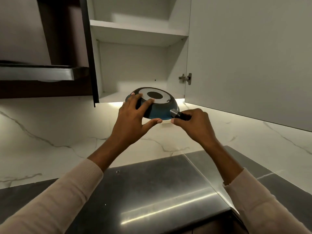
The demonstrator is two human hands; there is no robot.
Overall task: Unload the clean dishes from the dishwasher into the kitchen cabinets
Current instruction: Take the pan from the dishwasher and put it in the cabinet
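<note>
A blue frying pan [160, 109] with a silver disc on its base is held up bottom side towards me, at the front edge of the open wall cabinet's lower shelf [111, 97]. My left hand [133, 119] cups the pan's underside, fingers spread over the base and thumb under the rim. My right hand [192, 122] grips the pan's black handle [179, 114], which sticks out to the right. Both cabinet shelves look bare. The dishwasher is out of view.
The cabinet's white door [253, 56] hangs open on the right, hinge [185, 78] visible. A dark range hood [42, 73] juts out at the left. Below lie a marble backsplash [59, 129] and a steel countertop [160, 191].
</note>
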